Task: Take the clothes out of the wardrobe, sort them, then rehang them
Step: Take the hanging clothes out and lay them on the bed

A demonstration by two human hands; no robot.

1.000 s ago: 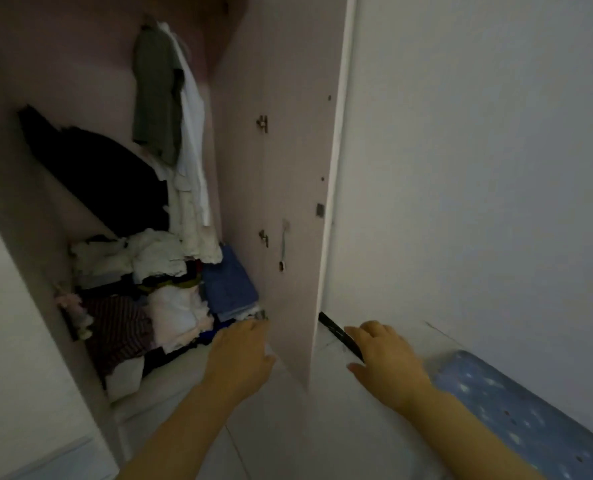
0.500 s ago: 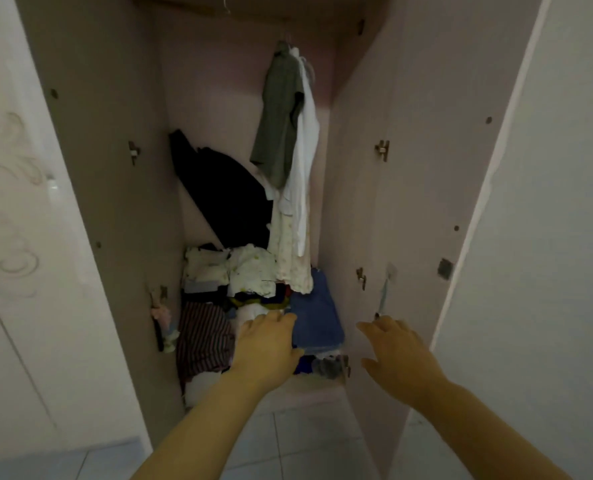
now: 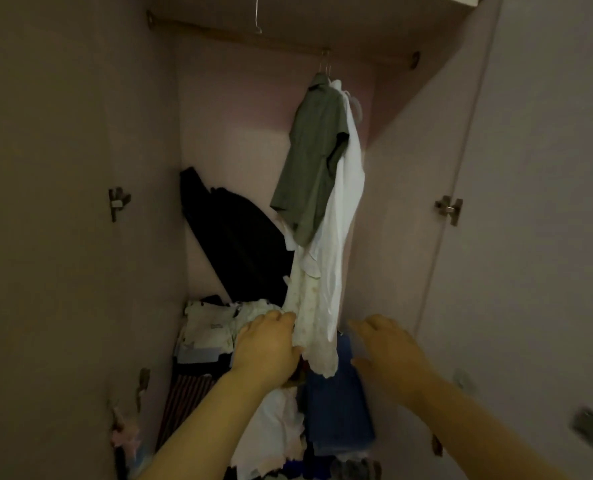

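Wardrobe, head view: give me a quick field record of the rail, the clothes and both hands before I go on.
rail: wooden rail across the top
hung: green shirt and white shirt at its right end, cream garment hanging below them
back: black garment against the rear wall
bottom: pile of folded clothes, blue stack on the right
left hand: at the cream garment's hem, grip unclear
right hand: open, empty, right of the hem, blurred
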